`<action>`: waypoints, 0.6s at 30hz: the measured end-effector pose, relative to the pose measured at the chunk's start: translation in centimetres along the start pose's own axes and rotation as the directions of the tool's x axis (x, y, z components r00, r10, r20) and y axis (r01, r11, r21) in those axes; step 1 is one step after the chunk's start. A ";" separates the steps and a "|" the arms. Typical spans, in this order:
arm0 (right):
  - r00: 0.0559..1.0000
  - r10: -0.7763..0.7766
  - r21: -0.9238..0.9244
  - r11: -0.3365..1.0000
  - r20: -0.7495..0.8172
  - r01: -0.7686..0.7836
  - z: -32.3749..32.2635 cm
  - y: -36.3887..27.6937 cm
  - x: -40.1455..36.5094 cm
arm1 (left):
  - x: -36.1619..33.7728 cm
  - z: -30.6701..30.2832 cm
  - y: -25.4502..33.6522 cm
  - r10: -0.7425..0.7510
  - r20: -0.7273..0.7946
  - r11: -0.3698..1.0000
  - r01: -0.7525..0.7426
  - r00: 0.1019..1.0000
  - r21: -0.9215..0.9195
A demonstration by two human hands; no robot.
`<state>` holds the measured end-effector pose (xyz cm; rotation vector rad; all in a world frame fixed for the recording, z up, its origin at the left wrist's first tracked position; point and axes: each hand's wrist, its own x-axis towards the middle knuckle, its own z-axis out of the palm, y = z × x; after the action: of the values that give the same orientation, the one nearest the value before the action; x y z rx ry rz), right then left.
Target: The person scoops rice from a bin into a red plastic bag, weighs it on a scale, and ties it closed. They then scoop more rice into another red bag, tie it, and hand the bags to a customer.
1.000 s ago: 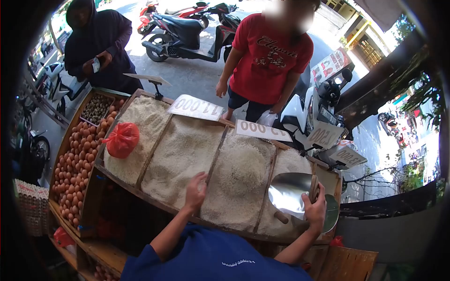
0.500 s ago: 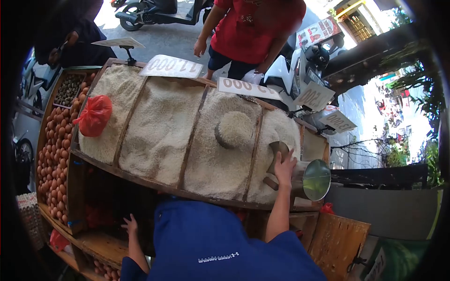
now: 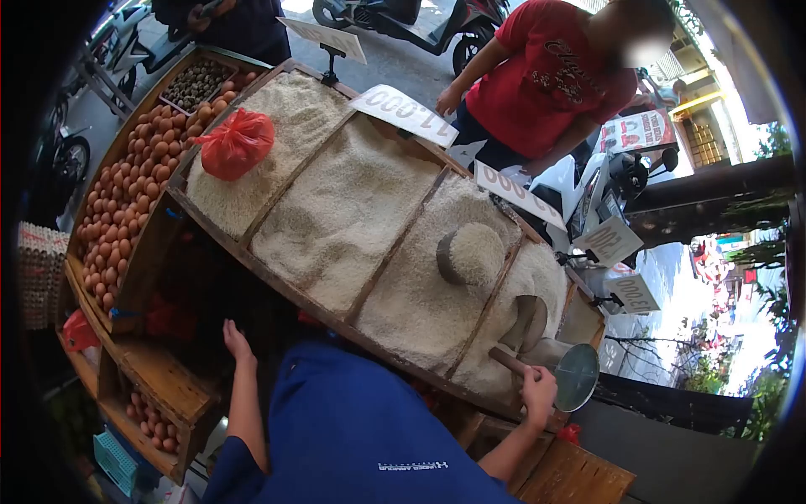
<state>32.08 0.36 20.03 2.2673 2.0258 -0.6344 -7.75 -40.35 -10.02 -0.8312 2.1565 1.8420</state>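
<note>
My right hand is closed at the wooden handle of a metal scoop in the rightmost large rice bin. Just beside this hand a metal can lies on its side, mouth facing out to the right. My left hand hangs before the dark space under the stall, fingers stretched out and holding nothing. In the bin to the left of the scoop, a round measure heaped with rice sits in the grain.
Wooden dividers part the rice bins. A red plastic bag lies on the leftmost rice. Brown eggs fill the left box, with small speckled eggs behind. Price signs line the far edge, where a person in red stands.
My right hand has moved from over the scoop, fingers spread, to close at its handle. My left hand has shifted slightly, its fingers now closer together. The whole view has turned and shifted.
</note>
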 end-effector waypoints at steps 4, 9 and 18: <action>0.996 -0.015 0.470 0.882 0.091 -0.030 -7.3 0.4 -0.6 | -4.7 3.6 13.1 0.370 0.038 0.902 -0.369 0.928 0.224; 0.858 -0.508 0.746 0.601 0.080 0.286 -2.6 -0.5 5.2 | -6.0 7.4 14.1 0.591 0.216 0.681 -0.624 0.777 0.384; 0.810 -0.521 0.323 0.744 -0.269 0.585 12.2 -8.5 15.4 | -2.9 4.1 6.0 0.533 0.204 0.613 -0.541 0.821 0.576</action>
<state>21.56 12.65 5.95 1.8910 2.9352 -0.9960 -9.41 -35.15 -4.37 -0.0013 2.9529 1.1123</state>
